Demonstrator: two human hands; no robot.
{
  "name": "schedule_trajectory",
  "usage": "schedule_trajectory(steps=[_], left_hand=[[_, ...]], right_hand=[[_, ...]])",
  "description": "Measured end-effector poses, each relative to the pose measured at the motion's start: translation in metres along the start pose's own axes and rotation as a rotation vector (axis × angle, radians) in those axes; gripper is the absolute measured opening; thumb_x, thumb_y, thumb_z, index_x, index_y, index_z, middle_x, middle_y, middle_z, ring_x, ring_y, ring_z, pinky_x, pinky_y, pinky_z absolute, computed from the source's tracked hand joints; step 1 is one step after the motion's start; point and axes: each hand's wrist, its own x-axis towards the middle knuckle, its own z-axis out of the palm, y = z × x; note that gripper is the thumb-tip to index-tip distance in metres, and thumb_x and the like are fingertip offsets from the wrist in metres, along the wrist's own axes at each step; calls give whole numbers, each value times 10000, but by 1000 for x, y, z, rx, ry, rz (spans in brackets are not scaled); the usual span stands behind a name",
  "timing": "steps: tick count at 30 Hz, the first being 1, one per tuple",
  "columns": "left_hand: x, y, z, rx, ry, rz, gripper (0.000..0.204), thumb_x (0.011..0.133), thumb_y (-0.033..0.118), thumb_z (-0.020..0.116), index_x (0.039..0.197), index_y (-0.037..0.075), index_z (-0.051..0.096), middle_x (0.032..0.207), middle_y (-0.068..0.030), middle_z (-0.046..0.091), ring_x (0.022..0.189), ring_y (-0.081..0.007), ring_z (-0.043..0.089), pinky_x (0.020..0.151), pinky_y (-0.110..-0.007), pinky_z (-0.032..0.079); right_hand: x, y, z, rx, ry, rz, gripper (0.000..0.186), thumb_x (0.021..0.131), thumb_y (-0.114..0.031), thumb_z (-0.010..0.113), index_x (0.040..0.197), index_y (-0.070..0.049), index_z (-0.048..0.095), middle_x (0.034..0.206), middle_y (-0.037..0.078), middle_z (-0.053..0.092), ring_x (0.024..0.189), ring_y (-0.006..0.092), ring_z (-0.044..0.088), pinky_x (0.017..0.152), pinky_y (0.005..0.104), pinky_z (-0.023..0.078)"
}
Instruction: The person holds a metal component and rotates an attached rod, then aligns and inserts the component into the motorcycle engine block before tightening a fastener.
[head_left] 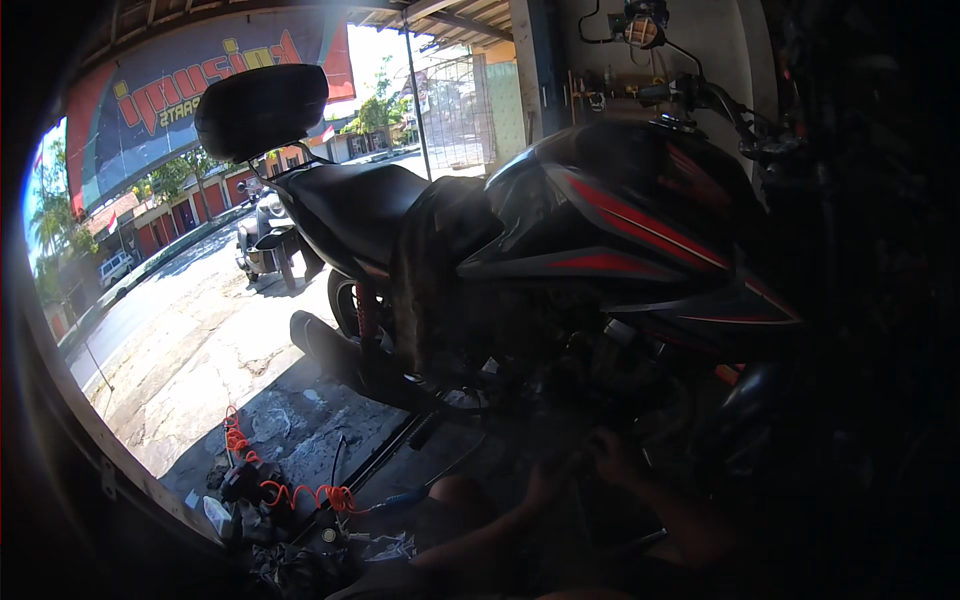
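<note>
A black motorcycle with red stripes (620,230) stands side-on, filling the middle and right of the view. At the dark lower engine (575,375), my left hand (548,470) reaches up from below, its fingers lost in shadow. My right hand (608,452) is raised just right of it, at or very near the underside of the engine. It is too dark to make out what either hand holds or touches, or how the fingers are bent. My bare knee (460,500) shows left of my left forearm.
An orange coiled air hose (310,495), dark tools (250,480) and a plastic container (217,512) lie on the concrete floor (190,400) at lower left. A scooter (260,245) stands behind the motorcycle by the street, under a hanging banner (140,100). Tools hang on the back wall (600,70).
</note>
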Motion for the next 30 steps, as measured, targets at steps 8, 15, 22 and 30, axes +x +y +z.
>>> schedule_trajectory(steps=[8, 15, 22, 30], left_hand=[[-5, -21, -37, -64, -115, -125, 215, 1010, 173, 582, 1140, 2, 594, 1098, -108, 648, 1035, -183, 637, 864, -325, 516], [0, -32, -41, -171, -105, -158, 211, 1023, 171, 549, 1180, 30, 562, 1073, -81, 625, 1106, -221, 626, 911, -347, 512], [-3, 9, -48, 69, 29, -41, 357, 1014, 210, 598, 1308, 18, 536, 1183, -71, 632, 1088, -189, 623, 879, -333, 537], [34, 14, -36, 125, 85, 66, 300, 967, 144, 667, 1223, -6, 627, 1128, -62, 678, 1020, -120, 624, 838, -286, 517]], right_hand=[[3, -17, -1, -5, -143, -73, 222, 874, -277, 702, 1020, -110, 704, 998, 154, 708, 953, 350, 685, 824, 429, 538], [5, -4, 1, 77, -168, -52, 250, 846, -216, 755, 1023, -50, 693, 934, 130, 728, 893, 273, 715, 782, 396, 550], [2, 8, -2, -84, -283, 8, 373, 791, -285, 805, 1071, -62, 701, 1034, 154, 722, 986, 291, 704, 856, 408, 545], [-11, 13, -22, -46, -218, -10, 352, 843, -308, 764, 1073, -54, 685, 995, 184, 714, 962, 359, 699, 801, 431, 532]])
